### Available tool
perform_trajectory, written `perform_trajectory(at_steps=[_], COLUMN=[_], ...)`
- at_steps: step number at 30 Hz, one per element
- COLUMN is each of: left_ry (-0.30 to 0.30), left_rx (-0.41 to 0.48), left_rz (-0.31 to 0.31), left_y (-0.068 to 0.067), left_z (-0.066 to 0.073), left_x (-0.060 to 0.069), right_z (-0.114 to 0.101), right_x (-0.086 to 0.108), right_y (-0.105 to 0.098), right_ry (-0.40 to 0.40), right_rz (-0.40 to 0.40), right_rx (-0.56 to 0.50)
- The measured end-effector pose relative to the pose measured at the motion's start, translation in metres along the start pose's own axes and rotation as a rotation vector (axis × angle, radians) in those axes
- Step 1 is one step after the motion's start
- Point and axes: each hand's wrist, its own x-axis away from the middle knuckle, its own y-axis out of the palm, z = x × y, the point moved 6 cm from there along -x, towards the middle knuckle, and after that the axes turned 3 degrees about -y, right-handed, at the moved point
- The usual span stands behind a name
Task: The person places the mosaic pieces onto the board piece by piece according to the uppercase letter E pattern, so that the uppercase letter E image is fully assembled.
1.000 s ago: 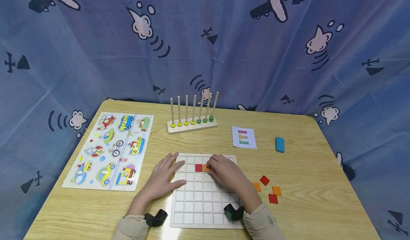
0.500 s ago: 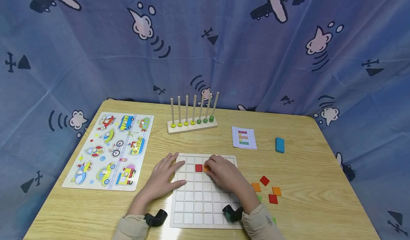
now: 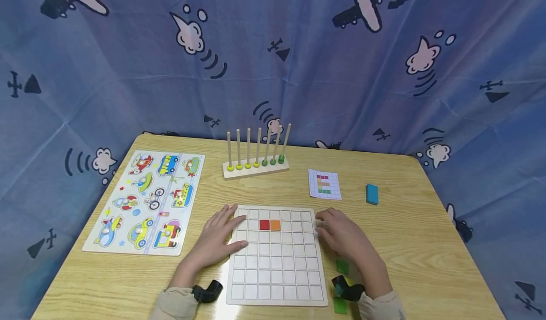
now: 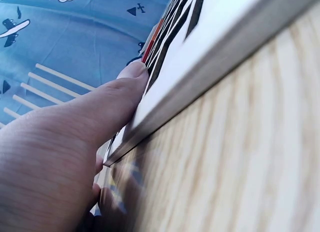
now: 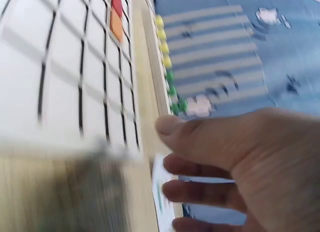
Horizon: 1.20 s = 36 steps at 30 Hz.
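Observation:
A white grid board (image 3: pixel 277 263) lies flat on the table in the head view. A red tile (image 3: pixel 265 224) and an orange tile (image 3: pixel 275 225) fill neighbouring cells near its far edge. My left hand (image 3: pixel 219 237) rests at the board's left edge, fingers spread; the left wrist view shows the thumb (image 4: pixel 117 99) over the rim. Off the board's right edge, my right hand (image 3: pixel 343 234) hovers with loosely bent fingers. Between its thumb and fingers nothing is held in the right wrist view. Green tiles (image 3: pixel 342 266) lie partly under the right wrist; the forearm hides other loose tiles.
A vehicle puzzle board (image 3: pixel 125 220) lies at the left. Behind the grid board stands a wooden peg rack (image 3: pixel 256 168) with yellow and green beads. A printed pattern card (image 3: pixel 325 184) and a blue block (image 3: pixel 372 194) lie at the back right. A patterned curtain (image 3: pixel 273 64) hangs behind.
My right hand has let go of the orange tile, which now lies flat beside the red one, and has moved right off the board. My left hand has stayed put.

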Motion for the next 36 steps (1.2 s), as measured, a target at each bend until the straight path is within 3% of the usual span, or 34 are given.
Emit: perform_trajectory(at_steps=[4, 8, 15, 20, 27, 36], left_ry=[-0.001, -0.001, 0.000, -0.006, -0.024, -0.027], left_rx=[0.001, -0.002, 0.001, 0.007, 0.012, 0.001], left_rz=[-0.004, 0.002, 0.014, 0.015, 0.007, 0.021], left_y=[0.000, -0.001, -0.001, -0.001, 0.001, 0.000], left_z=[0.000, 0.000, -0.001, 0.000, 0.000, 0.000], left_x=[0.000, 0.000, -0.001, -0.001, 0.000, -0.001], right_z=[0.028, 0.042, 0.041, 0.041, 0.039, 0.037], right_x=[0.021, 0.036, 0.049, 0.054, 0.054, 0.049], right_y=[-0.004, -0.002, 0.008, 0.010, 0.012, 0.011], right_ry=[0.090, 0.131, 0.101, 0.096, 0.078, 0.060], right_rz=[-0.028, -0.062, -0.096, -0.078, -0.019, -0.008], right_rx=[-0.023, -0.059, -0.096, -0.081, -0.039, -0.040])
